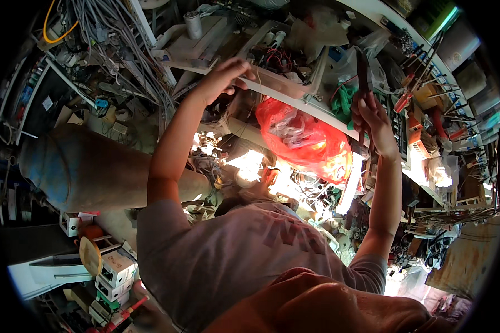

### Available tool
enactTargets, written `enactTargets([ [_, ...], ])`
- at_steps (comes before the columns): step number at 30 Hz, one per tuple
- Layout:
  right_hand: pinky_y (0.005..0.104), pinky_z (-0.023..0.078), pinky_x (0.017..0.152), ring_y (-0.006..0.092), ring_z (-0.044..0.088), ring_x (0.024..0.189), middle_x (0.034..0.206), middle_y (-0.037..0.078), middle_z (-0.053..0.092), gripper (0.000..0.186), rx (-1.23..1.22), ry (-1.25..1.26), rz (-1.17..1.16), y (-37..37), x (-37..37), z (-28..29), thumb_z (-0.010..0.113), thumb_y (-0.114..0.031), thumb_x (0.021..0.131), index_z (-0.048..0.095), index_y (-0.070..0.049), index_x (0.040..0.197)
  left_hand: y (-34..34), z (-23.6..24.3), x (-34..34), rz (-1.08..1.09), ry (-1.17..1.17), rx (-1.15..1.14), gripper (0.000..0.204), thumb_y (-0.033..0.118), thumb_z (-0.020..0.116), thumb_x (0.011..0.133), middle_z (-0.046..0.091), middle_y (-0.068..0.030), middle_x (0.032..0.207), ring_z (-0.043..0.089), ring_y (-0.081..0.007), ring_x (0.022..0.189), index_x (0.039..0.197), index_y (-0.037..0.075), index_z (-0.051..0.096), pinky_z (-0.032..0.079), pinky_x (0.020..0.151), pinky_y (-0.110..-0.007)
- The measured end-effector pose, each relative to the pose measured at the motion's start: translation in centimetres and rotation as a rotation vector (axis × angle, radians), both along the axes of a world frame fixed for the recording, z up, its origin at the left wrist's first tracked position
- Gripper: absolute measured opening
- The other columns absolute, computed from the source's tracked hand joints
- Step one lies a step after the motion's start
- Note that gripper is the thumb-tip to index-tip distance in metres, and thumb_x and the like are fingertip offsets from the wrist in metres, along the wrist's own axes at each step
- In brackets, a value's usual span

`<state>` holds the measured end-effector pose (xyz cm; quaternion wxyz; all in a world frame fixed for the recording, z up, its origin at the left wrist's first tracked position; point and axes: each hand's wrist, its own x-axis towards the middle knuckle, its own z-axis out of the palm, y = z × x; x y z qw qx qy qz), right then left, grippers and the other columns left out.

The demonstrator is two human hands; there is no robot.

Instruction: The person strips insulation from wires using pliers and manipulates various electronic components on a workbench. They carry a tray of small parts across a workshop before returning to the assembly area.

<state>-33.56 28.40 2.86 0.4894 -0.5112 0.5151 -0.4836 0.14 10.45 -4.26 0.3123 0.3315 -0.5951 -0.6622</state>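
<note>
My left hand point(228, 79) hovers by the pale front edge of a cluttered workbench point(286, 95). Its fingers are loosely bent and apart, and I see nothing in them. Farther right, my right hand point(372, 117) is closed round a long, dark, narrow tool point(363, 69) that stands nearly upright in the view. Its kind I cannot make out. Just left of that hand lies a green cloth-like item point(343, 102). Between my arms, below the bench edge, hangs a red translucent plastic bag point(305, 139) with clear plastic showing in it.
On the bench stand a pale cup-shaped container point(193, 25) and an open bin of red and dark wires point(280, 58). Bundled grey cables point(128, 61) hang at upper left. A large stained cylinder point(100, 166) lies left of my arm. Several screwdriver-like tools point(408, 94) line the right side.
</note>
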Motion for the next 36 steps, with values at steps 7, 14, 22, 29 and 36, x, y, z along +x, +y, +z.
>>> enactTargets([
  [7, 0.0438, 0.052, 0.084, 0.0228, 0.062, 0.093, 0.104, 0.012, 0.06, 0.027, 0.165, -0.469, 0.146, -11.3, 2.1, -3.0, 0.046, -0.016, 0.095, 0.049, 0.0, 0.116, -11.8, -1.4, 11.1, 0.681, 0.3, 0.064, 0.037, 0.023, 0.058, 0.096, 0.054, 0.0009, 0.091, 0.046, -0.0069, 0.064, 0.132, 0.014, 0.052, 0.035, 0.049, -0.025],
  [14, 0.047, 0.039, 0.101, 0.0256, 0.05, 0.122, 0.135, 0.018, 0.05, 0.055, 0.409, -0.707, 0.222, -14.1, 4.4, -6.5, 0.051, -0.009, 0.082, 0.041, 0.005, 0.135, -21.6, 0.8, 12.4, 0.813, -0.341, -0.409, 0.099, 0.061, 0.078, 0.065, 0.059, -0.0165, 0.113, 0.062, -0.0298, 0.096, 0.137, 0.003, 0.044, 0.052, 0.078, -0.044],
  [22, 0.0215, 0.032, 0.051, 0.0094, 0.042, 0.065, 0.084, 0.001, 0.053, 0.046, 0.322, -0.73, 0.072, -14.2, 4.7, -8.0, 0.054, -0.005, 0.081, 0.049, 0.005, 0.126, -28.2, 1.2, 11.3, 0.511, -0.788, -0.666, 0.081, 0.068, 0.077, 0.057, 0.069, -0.0155, 0.094, 0.067, -0.0274, 0.09, 0.105, 0.003, 0.069, 0.051, 0.074, -0.042],
  [29, 0.0216, 0.031, 0.052, 0.0093, 0.041, 0.065, 0.084, 0.001, 0.052, 0.043, 0.271, -0.791, 0.05, -15.5, 4.0, -10.9, 0.052, -0.005, 0.083, 0.05, 0.007, 0.125, -25.6, 3.2, 13.2, 0.621, -0.972, -0.733, 0.072, 0.071, 0.068, 0.066, 0.069, -0.0151, 0.086, 0.067, -0.0317, 0.081, 0.093, 0.005, 0.071, 0.051, 0.069, -0.045],
  [36, 0.0214, 0.029, 0.051, 0.0084, 0.038, 0.063, 0.081, 0.0, 0.048, 0.044, 0.285, -0.798, 0.015, -15.8, 4.0, -11.3, 0.05, -0.004, 0.083, 0.049, 0.007, 0.125, -26.4, -3.1, 18.1, 1.027, -0.939, -0.861, 0.083, 0.072, 0.052, 0.079, 0.066, -0.023, 0.101, 0.065, -0.0389, 0.089, 0.121, 0.0, 0.06, 0.052, 0.071, -0.048],
])
